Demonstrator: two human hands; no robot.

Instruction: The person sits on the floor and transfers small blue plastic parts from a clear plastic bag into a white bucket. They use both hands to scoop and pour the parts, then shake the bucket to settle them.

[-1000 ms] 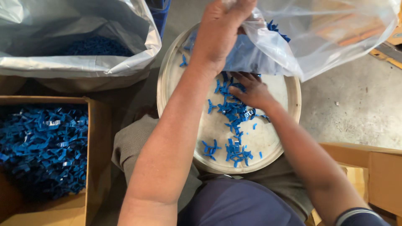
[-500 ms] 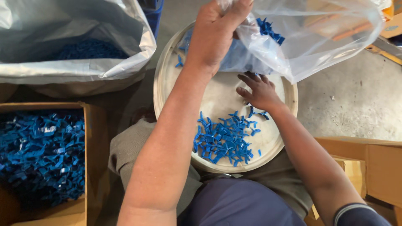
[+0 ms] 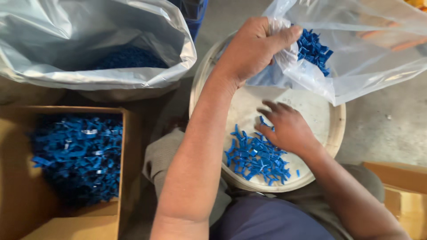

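The left hand pinches the clear bag by its mouth over the round tray's far edge. The right hand, fingers loosely spread, rests on blue clips heaped near the tray's near edge.

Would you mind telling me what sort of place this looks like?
Probably a small workshop or factory floor for sorting or packing parts. A cardboard box is full of small blue plastic pieces, large clear plastic bags hold more, and the round tray sits over a bare concrete floor.
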